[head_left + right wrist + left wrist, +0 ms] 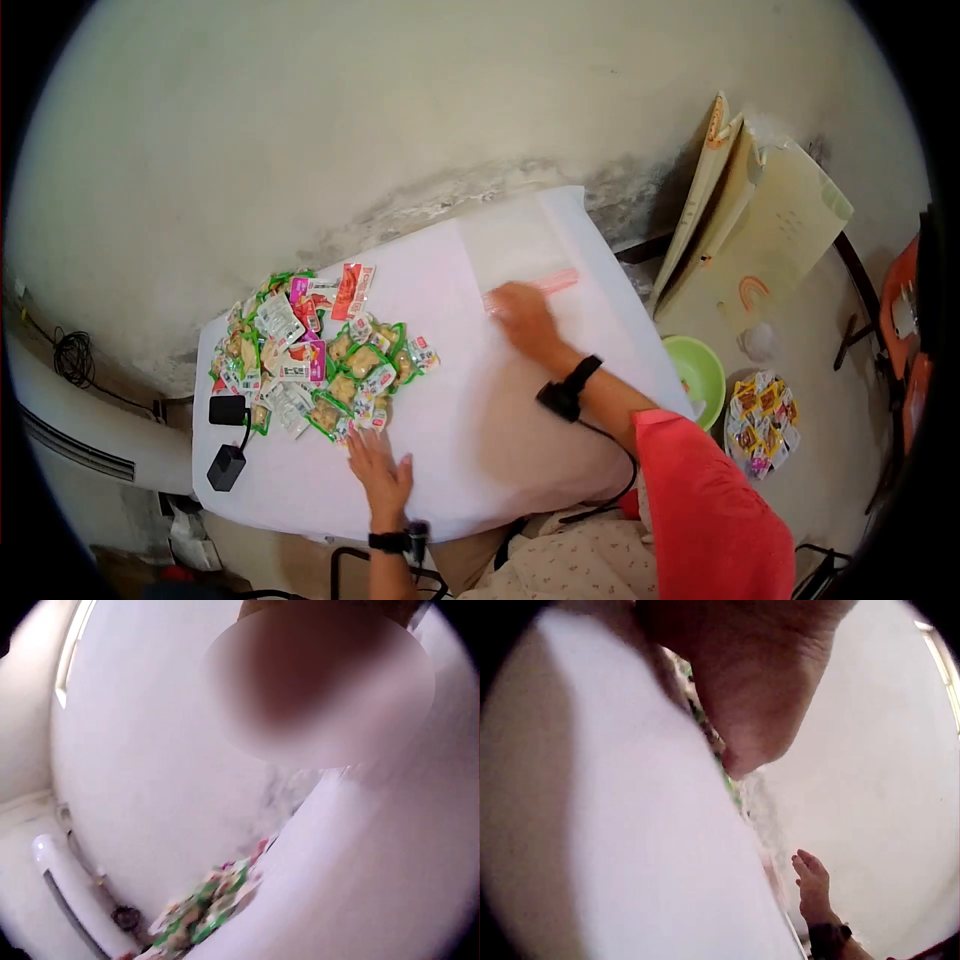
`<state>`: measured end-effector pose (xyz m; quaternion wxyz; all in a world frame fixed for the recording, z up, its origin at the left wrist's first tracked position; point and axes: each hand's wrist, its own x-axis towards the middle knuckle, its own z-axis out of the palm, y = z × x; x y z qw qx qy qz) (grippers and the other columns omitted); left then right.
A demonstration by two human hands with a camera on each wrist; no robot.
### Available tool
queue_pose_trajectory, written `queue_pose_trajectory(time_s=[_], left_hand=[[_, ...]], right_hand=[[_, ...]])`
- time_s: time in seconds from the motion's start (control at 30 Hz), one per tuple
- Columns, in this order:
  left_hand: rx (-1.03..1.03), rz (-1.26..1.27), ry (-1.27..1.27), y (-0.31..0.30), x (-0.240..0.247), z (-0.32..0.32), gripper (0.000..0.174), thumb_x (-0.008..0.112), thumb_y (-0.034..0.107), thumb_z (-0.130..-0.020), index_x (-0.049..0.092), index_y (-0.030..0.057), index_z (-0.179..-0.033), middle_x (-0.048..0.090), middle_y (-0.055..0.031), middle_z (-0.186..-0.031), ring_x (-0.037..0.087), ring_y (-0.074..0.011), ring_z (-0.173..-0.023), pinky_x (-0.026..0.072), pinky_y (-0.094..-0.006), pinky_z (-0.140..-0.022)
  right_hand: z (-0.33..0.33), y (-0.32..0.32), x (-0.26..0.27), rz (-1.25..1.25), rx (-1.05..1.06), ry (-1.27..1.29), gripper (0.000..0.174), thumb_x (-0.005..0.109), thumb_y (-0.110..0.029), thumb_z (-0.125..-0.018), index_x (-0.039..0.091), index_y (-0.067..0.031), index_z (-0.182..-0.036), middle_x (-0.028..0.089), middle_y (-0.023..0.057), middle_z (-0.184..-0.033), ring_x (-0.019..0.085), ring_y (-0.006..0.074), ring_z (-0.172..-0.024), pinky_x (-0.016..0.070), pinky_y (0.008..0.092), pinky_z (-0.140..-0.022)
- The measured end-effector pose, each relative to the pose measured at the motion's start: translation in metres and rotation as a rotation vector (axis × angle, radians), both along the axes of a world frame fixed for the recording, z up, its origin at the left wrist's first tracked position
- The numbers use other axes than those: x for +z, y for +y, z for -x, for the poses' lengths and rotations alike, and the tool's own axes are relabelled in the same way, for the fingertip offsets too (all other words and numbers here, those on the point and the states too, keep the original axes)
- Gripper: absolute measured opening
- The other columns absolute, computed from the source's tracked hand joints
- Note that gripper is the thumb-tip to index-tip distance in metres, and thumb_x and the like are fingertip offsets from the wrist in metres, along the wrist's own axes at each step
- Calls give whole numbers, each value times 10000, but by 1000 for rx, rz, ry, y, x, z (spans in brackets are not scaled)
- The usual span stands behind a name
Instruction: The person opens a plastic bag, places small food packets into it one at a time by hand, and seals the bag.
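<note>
A flat clear plastic bag (510,242) with a red strip (558,281) lies at the table's far right part. My right hand (527,320) is at the strip's left end, blurred; whether it touches the bag cannot be told. It appears with extended fingers in the left wrist view (814,889). At the near edge of a heap of small snack packets (365,362), my left hand (380,480) lies with spread fingers, the fingertips beside the nearest packet. That hand fills the top of the left wrist view (757,682). Packets (202,911) also show in the right wrist view.
Two black devices joined by a cable (227,467) lie on the white table (450,440) at the left. Right of the table stand a green basin (708,365), a container of yellow packets (762,425) and tall cardboard (770,230). A wall (400,100) rises behind.
</note>
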<state>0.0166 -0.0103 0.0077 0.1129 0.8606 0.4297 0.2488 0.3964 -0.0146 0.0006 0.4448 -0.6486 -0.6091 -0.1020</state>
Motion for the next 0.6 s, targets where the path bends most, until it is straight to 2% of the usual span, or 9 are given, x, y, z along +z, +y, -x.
queue_pose_trajectory(time_s=[0.07,0.1,0.17,0.2,0.27,0.3,0.37,0.5,0.6], left_hand=[[26,-24,121,-30,-4,-7,604,618,247,-812,428,45,-1348,280,-268,-1445,251,-440,-1339,212,-591,-1038],[24,-28,123,-34,-7,-6,604,618,247,-812,428,45,-1348,280,-268,-1445,251,-440,-1339,212,-591,-1038],[86,-51,52,-36,-17,-8,428,608,178,-825,550,27,-1222,422,-236,-1365,365,-408,-1280,275,-532,-1028],[85,-61,57,-36,-15,-9,428,608,178,-825,550,27,-1222,422,-236,-1365,365,-408,-1280,275,-532,-1028],[110,-116,-26,-36,-12,-13,322,605,133,-818,612,17,-1119,515,-209,-1281,443,-386,-1217,323,-488,-1002],[113,-130,-21,-35,-14,-14,322,605,133,-818,612,17,-1119,515,-209,-1281,443,-386,-1217,323,-488,-1002],[97,-146,-84,-35,-20,-10,309,594,111,-814,619,14,-1106,540,-210,-1247,460,-387,-1195,342,-467,-991],[105,-155,-74,-38,-13,-14,300,586,101,-812,624,11,-1096,555,-209,-1228,469,-388,-1185,350,-462,-985],[110,-161,-63,-38,-14,-14,301,579,103,-814,624,7,-1097,554,-209,-1230,468,-387,-1186,353,-457,-987]], right_hand=[[-43,-16,1,-85,-198,-32,353,633,-108,-746,603,-51,-1093,588,147,-1072,509,314,-1091,381,462,-923],[-55,-20,3,-89,-201,-31,353,633,-108,-746,603,-51,-1093,588,147,-1072,509,314,-1091,381,462,-923],[-69,-26,6,94,-322,-86,287,629,-77,-757,641,-78,-1044,603,116,-1049,518,294,-1068,404,425,-872],[-74,-27,2,85,-323,-79,287,629,-77,-757,641,-78,-1044,603,116,-1049,518,294,-1068,404,425,-872],[-82,-23,-4,442,-311,-94,194,618,-117,-776,675,-107,-961,605,71,-993,528,255,-1003,403,407,-794],[-82,-22,-2,429,-307,-87,194,618,-117,-776,675,-107,-961,605,71,-993,528,255,-1003,403,407,-794],[-78,-23,-1,247,-324,-69,114,578,-116,-786,687,-109,-817,591,40,-898,529,235,-913,382,409,-741],[-81,-27,-8,124,-279,-49,94,585,-111,-765,677,-106,-782,596,37,-879,539,230,-911,380,398,-736],[-86,-25,-18,110,-335,-81,91,585,-106,-768,676,-105,-768,595,36,-853,544,229,-900,386,396,-733]])
